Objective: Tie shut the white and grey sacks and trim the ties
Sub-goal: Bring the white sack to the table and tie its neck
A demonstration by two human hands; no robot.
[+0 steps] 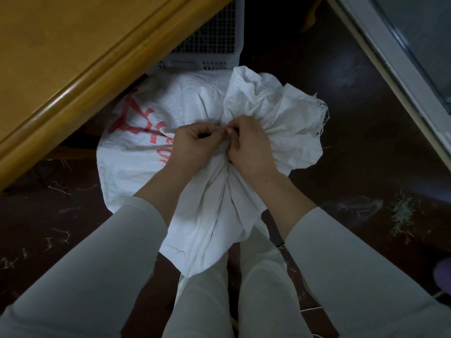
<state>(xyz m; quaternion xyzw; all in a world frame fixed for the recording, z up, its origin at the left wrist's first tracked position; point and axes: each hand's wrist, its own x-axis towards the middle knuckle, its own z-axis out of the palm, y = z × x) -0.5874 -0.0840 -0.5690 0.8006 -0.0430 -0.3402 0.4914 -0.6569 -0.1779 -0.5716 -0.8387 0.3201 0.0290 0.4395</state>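
1. Both forearms reach forward and down from pale long sleeves (102, 259) pushed back off the wrists, and they converge so that the two hands meet knuckle to knuckle.
2. The left hand (195, 142) lies back-up with its fingers curled under. Its thumb and forefinger are pressed together in a pinch at the gathered neck of the white sack (185, 103).
3. The right hand (250, 145) mirrors it: fingers curled, fingertips pinching the same spot, heel resting on the bunched cloth. Whether a tie lies between the fingertips is too small to tell.
4. The sack is woven plastic cloth, white and crinkled, with a fine weave texture on its rounded shoulder and red print (136, 123) on its left side.
5. It stands on the dark floor (329, 154) just in front of the person's legs, with its far-left side tucked under the edge of the wooden table (61, 57).
6. Its long axis runs up toward the camera. Tight pleats radiate from the pinched neck, and the loose mouth fans away from the person, up and to the right, ending in a frayed edge (321, 111) of stray threads.
7. A further flap of the cloth hangs toward the person, over the knees.
8. The table is smooth, yellow-brown and glossy, with a rounded moulded rim.
9. Beyond the sack sits a white plastic basket (214, 40) with a grid of small holes, touching or just beside it.
10. Pale fibre scraps (400, 215) and bits of string are scattered over the floor.
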